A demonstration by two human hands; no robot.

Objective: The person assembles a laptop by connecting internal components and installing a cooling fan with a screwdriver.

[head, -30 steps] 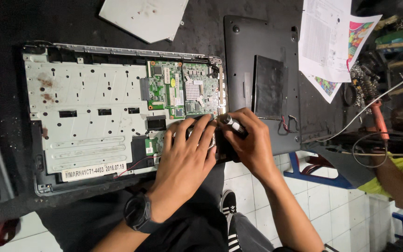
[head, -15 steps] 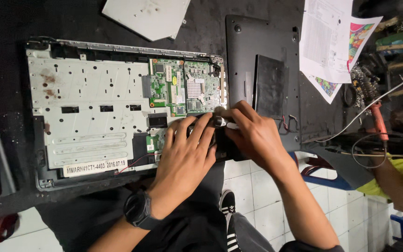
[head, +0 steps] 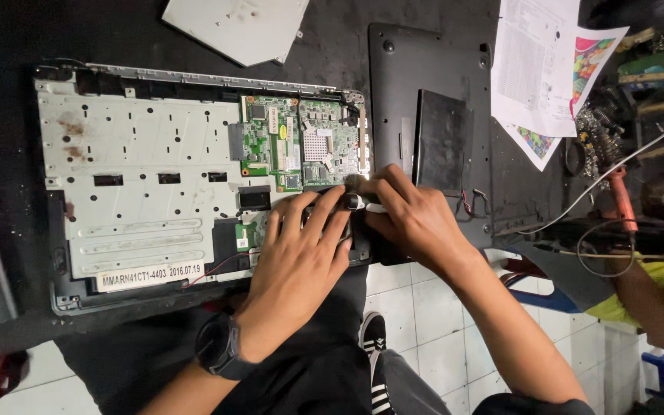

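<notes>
– Small tool (head: 353, 202): where is it found, and how is it held?

– It is kept at the near right corner of the laptop chassis (head: 147, 154), pinched in the fingers of the right hand (head: 416, 223). The left hand (head: 297, 253), with a wristwatch (head: 220, 346) worn below it, is laid flat beside it, fingers spread and grasping nothing.

– What has been altered in the last second?

– Little. The right hand has been drawn slightly leftward, closer to the left fingertips, and the rounded silver end is now more exposed. It is judged that the same spot is still being worked, not left.

– Which way is the tool pointed?

– Its long axis is seen roughly left to right, silver end to the left; the other end is hidden under the fingers, so the tip cannot be told.

– And farther off?

– The chassis is laid lengthwise left to right, its green circuit board (head: 301, 146) exposed beyond the hands. A dark bottom cover (head: 424, 69) is set to the right on the black surface (head: 332, 38).
</notes>
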